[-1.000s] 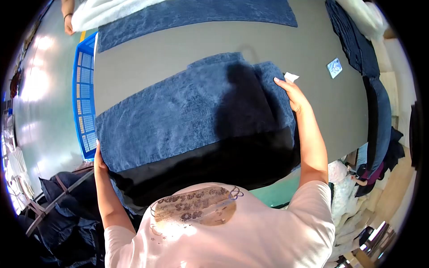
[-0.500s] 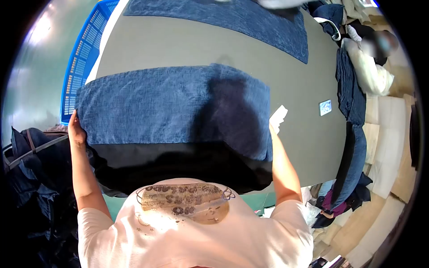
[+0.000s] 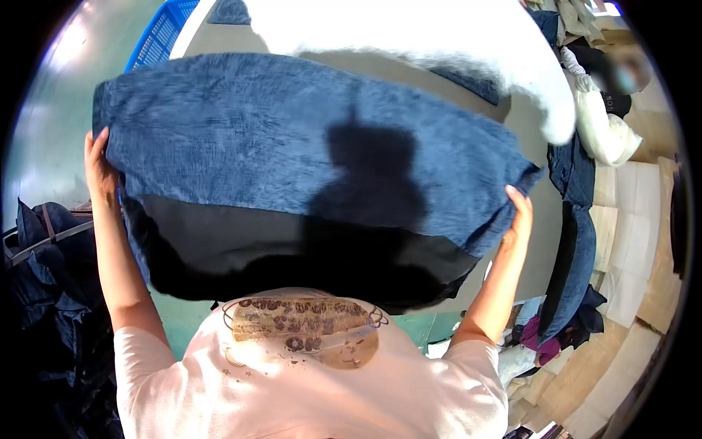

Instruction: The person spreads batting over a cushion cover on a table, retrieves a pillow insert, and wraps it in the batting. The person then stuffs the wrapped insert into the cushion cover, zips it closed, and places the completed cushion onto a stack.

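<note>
A long fabric cover [image 3: 241, 132], blue on its broad face and black along the side near my body, is stretched out between my hands over the grey table. My left hand [image 3: 101, 164] is closed on its left end, thumb and fingers around the edge. At the right end, my right hand [image 3: 519, 216] grips a bunched corner; part of its fingers is hidden behind the cloth. The shadow of my head and shoulders falls across the middle of the cover.
A bright white fluffy mass [image 3: 424, 29] lies across the far side, over another blue piece [image 3: 468, 84]. A blue basket [image 3: 157, 36] stands at far left. Dark fabric [image 3: 51, 285] is heaped at left. Folded blue covers [image 3: 574, 271] line the right edge; a masked person is beyond.
Both hands have risen and spread apart, pulling the cover up and wider. My right hand now grips its right corner. The white fluffy mass has come over the far blue piece.
</note>
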A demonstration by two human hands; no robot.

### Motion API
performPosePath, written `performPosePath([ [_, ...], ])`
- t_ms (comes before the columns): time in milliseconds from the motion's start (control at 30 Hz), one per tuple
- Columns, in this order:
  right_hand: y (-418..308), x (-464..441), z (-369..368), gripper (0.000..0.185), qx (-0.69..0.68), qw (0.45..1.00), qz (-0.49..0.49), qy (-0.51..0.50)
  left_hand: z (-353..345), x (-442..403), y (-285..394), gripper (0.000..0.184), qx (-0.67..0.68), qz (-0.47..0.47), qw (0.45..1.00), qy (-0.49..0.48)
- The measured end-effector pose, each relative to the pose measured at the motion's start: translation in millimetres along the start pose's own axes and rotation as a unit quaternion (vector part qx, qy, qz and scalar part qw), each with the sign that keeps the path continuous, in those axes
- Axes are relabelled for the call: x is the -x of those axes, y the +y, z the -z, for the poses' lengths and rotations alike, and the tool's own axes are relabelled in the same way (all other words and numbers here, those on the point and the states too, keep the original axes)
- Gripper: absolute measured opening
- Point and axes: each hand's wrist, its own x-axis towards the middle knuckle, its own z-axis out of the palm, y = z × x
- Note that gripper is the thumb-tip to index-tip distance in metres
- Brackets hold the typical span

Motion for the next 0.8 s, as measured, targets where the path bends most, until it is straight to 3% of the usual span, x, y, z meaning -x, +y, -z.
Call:
performPosePath([
  [33,-8.9,1.2,3.6,0.051,-0.039,0.999,0.003,0.034,-7.8,-13.3,-0.2,0.012,-0.003,-0.009,1.000,0.000],
  [100,-2.1,-17.7,36.4,0.058,-0.179,0.980,-0.069,-0.045,-25.2,-45.9,-10.9,0.013,-0.065,-0.037,0.997,-0.007],
  [200,19.7,-35.8,45.1,0.065,-0.210,0.970,-0.088,-0.080,-20.7,-96.7,-56.4,0.019,-0.098,0.009,0.995,-0.010],
  [300,36.4,-62.6,52.2,0.056,-0.204,0.969,-0.107,-0.086,-25.4,-105.6,-80.3,0.022,-0.121,0.018,0.992,0.019],
  [333,46.8,-82.1,63.7,0.059,-0.193,0.977,-0.088,-0.031,-20.6,-108.3,-85.8,0.023,-0.134,0.000,0.991,0.023],
  [367,55.3,-100.3,72.2,0.042,-0.149,0.988,-0.026,0.017,-16.5,-116.0,-96.8,0.023,-0.147,-0.016,0.989,0.028],
  [433,78.1,-143.3,119.4,0.027,-0.283,0.944,0.082,-0.147,0.1,-127.2,-115.1,0.022,-0.175,-0.024,0.984,0.019],
  [500,59.2,-141.9,109.7,0.021,-0.161,0.984,0.057,-0.051,-13.9,-112.6,-118.4,0.018,-0.217,-0.042,0.975,0.029],
  [533,60.7,-143.6,101.4,0.023,-0.057,0.998,0.019,0.006,21.4,-139.3,-151.1,0.015,-0.228,-0.034,0.973,0.001],
  [567,62.5,-142.2,90.1,0.028,0.050,0.997,-0.021,0.064,10.3,-128.2,-151.9,0.020,-0.237,0.000,0.971,0.007],
  [633,73.3,-131.8,76.5,0.050,0.275,0.959,-0.035,0.052,-1.3,-117.4,-142.7,0.023,-0.269,0.005,0.963,0.031],
  [700,88.9,-121.1,71.0,0.053,0.289,0.950,-0.110,0.031,6.5,-117.4,-131.6,0.036,-0.285,0.050,0.957,-0.005],
  [733,100.7,-115.1,70.5,0.056,0.198,0.968,-0.152,-0.001,2.6,-109.7,-124.6,0.038,-0.292,0.038,0.956,0.011],
  [800,105.2,-94.6,58.2,0.051,0.230,0.958,-0.167,-0.033,-15.2,-82.9,-96.0,0.045,-0.349,0.032,0.936,-0.005],
])
